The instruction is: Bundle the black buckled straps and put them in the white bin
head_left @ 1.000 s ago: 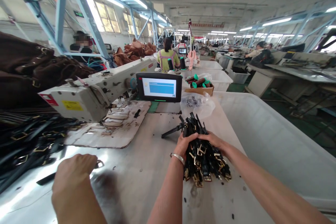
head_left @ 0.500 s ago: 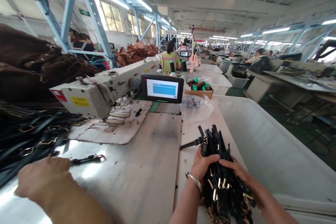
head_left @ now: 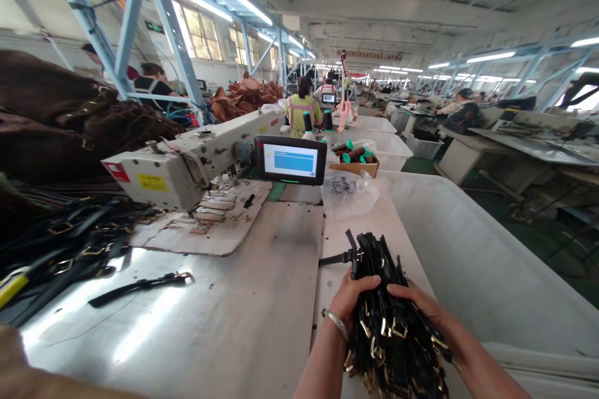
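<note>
Both my hands grip a thick bundle of black buckle straps with gold-coloured buckles, at the lower right. My left hand, with a silver bracelet on its wrist, wraps the left side. My right hand closes on the other side, both thumbs lying across the straps. One strap sticks out leftward from the top of the bundle. The bundle's lower end is near the tabletop; whether it rests there I cannot tell. A single black strap lies on the shiny metal table to the left.
Another person's blurred arm is at lower left. A sewing machine and screen stand ahead. Black straps are piled left, near a yellow object. A plastic bag, spool box and white bin are right.
The other person's hand has moved down and left, leaving the single strap exposed on the table. A yellow object has appeared at the left edge. My hands and the bundle have shifted slightly left.
</note>
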### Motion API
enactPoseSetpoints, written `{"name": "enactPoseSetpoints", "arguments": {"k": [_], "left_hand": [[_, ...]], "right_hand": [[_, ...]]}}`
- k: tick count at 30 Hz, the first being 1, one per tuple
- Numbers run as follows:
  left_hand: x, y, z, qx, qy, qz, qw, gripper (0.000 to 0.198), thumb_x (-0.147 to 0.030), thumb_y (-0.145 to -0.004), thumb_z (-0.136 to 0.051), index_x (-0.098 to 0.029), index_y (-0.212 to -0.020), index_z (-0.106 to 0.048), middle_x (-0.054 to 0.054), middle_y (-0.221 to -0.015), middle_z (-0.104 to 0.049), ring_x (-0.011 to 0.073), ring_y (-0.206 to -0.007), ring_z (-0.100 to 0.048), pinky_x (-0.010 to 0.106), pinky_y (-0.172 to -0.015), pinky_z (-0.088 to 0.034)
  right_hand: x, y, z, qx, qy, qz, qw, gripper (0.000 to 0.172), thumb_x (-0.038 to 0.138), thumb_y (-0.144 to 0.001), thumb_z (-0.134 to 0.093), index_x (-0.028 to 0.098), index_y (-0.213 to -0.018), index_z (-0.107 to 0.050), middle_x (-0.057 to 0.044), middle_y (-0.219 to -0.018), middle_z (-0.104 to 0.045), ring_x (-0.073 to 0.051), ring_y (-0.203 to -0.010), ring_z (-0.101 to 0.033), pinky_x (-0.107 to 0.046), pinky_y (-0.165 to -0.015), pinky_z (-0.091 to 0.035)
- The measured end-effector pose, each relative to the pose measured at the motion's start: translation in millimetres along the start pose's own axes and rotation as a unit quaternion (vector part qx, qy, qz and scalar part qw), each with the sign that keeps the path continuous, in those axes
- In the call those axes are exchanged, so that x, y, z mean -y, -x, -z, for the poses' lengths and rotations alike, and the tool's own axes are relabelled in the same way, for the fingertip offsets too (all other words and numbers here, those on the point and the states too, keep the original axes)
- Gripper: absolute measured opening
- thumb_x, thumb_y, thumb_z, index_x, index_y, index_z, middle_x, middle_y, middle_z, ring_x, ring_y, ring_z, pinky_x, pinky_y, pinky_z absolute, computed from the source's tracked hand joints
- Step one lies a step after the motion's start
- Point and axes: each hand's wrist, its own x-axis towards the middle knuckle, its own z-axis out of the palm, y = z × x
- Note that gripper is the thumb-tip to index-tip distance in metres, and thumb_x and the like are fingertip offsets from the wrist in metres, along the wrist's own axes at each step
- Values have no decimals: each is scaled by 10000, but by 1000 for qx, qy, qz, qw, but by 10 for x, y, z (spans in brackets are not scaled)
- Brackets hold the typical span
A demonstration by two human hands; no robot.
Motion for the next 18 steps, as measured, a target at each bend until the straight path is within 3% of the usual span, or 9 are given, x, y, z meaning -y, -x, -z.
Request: {"name": "enactPoseSetpoints", "arguments": {"k": [6,12,15,18], "left_hand": [[50,61,-202,37,1,-48,998,210,-101,-799,-625,-128,-1006,-600,16,-883,-656,149,-753,-634,345,-720,-541],[-38,114,-473,78,10,-82,993,265,-77,-753,-662,-135,-1006,-607,12,-886,-672,160,-758,-644,351,-720,-544],[-39,128,-530,89,28,-94,991,327,-91,-767,-649,-146,-1081,-574,35,-950,-664,179,-810,-644,379,-756,-543],[-12,157,-541,82,19,-90,992,324,-103,-768,-654,-178,-1076,-586,19,-966,-666,209,-851,-636,375,-767,-543]], "right_hand": [[25,226,57,-51,8,13,999,478,304,-647,-704,178,-1093,-587,-85,-938,-710,-278,-813,-673,-400,-744,-535],[300,508,13,-130,38,47,990,568,306,-634,-711,223,-1174,-557,-83,-977,-704,-300,-818,-671,-436,-736,-545],[360,542,-3,-130,42,50,989,605,291,-620,-721,209,-1193,-544,-88,-981,-706,-302,-829,-670,-432,-740,-546],[267,544,21,-125,21,22,992,635,305,-612,-721,189,-1206,-531,-100,-959,-712,-300,-769,-680,-427,-710,-555]]}}
